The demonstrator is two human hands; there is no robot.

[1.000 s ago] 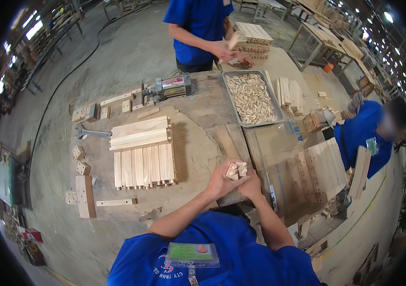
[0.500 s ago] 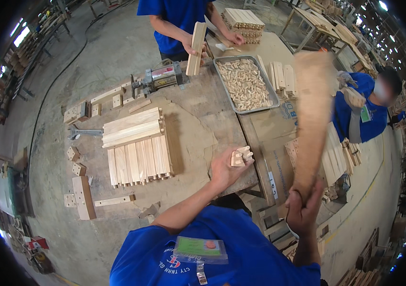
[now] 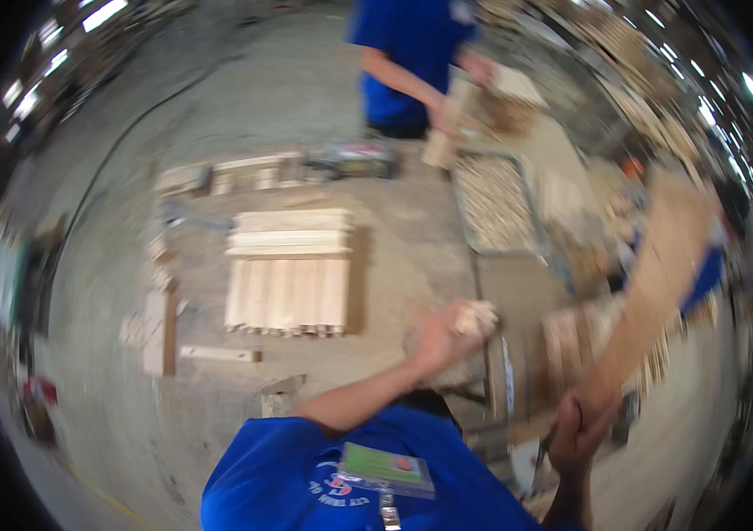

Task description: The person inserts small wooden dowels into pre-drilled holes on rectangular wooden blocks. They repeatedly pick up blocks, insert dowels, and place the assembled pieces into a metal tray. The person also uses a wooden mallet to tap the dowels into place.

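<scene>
My right hand [image 3: 580, 434] grips the narrow end of a long flat wooden bat [image 3: 646, 288], raised at the right and tilted up to the right. At the workbench's right edge, my left hand [image 3: 437, 343] is closed around wooden slats [image 3: 476, 319] seen nearly end-on, with dowel tips at the end; their number is blurred. Left of that hand lies a stack of pale slats [image 3: 288, 292] with dowels along its near side, more slats [image 3: 290, 232] lying crosswise at its far side.
A metal tray [image 3: 509, 254] of small wooden dowels [image 3: 496, 203] stands beyond my hands. Across the bench a co-worker [image 3: 407, 71] in blue handles a slat. A clamp-like metal device [image 3: 350, 161], wrench [image 3: 195, 215] and wooden blocks [image 3: 161, 332] line the bench. Another person is partly hidden behind the bat.
The whole view has shifted and blurred. The bat has tilted further right, still in my right hand. My left hand keeps the slats. The co-worker's slat is lower, near the tray.
</scene>
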